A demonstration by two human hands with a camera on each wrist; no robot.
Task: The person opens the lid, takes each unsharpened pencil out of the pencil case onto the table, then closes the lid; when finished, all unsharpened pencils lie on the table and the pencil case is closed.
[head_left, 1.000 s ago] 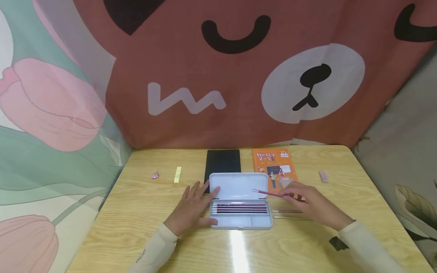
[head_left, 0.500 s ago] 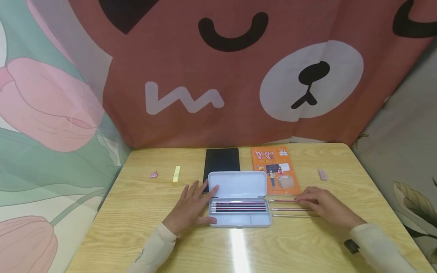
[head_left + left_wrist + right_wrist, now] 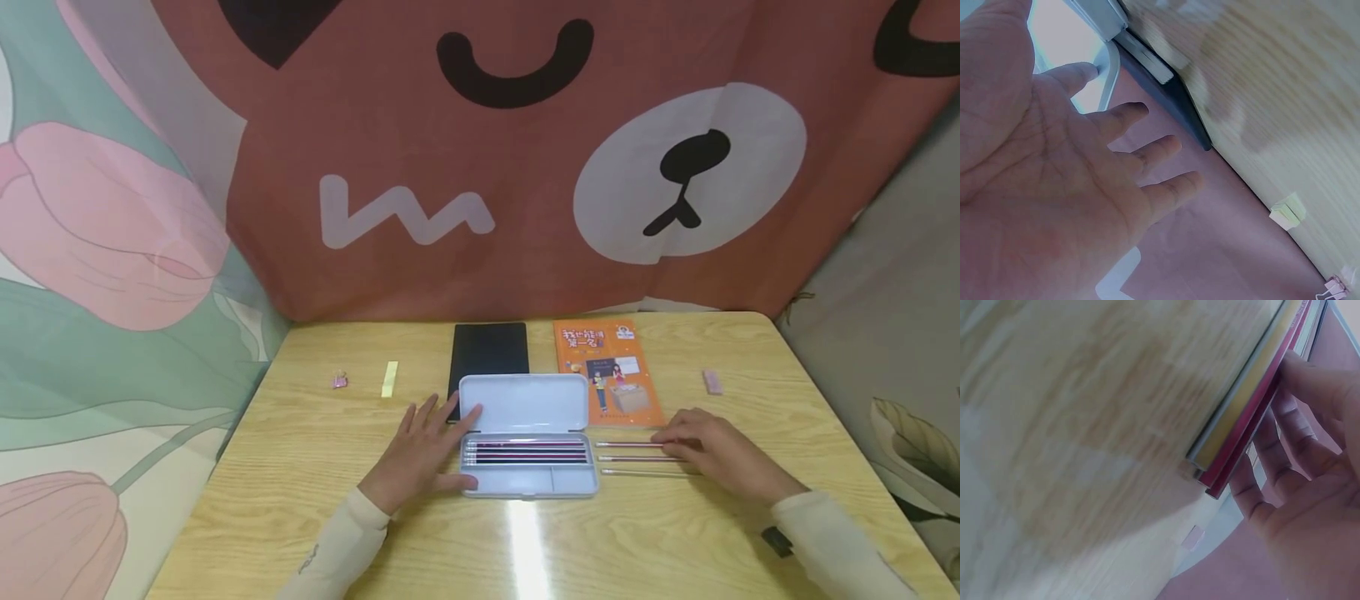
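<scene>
An open white pencil case (image 3: 504, 485) lies mid-table in the head view, its lid (image 3: 525, 404) tipped back. Several dark and red pencils (image 3: 531, 454) fill its rear compartment. At its left side my left hand (image 3: 420, 462) rests with fingers spread, thumb on the front corner and index finger on the lid. To the right of the case, my right hand (image 3: 712, 454) pinches a red pencil (image 3: 626, 445) low over the table. Beside it lie another red pencil (image 3: 637, 459) and a paler, yellowish pencil (image 3: 648, 473). Their far ends are under the hand; the right wrist view shows them side by side.
Behind the case are a black notebook (image 3: 489, 350), partly covered by the lid, and an orange book (image 3: 611, 367). A pink eraser (image 3: 712, 382) sits at right. Yellow sticky notes (image 3: 390, 379) and a pink binder clip (image 3: 340, 380) lie at left. A printed curtain (image 3: 420, 275) hangs behind.
My right hand has moved right and down, bringing the red pencil from in front of the lid and orange book to the table beside the other two. The left hand has stayed put.
</scene>
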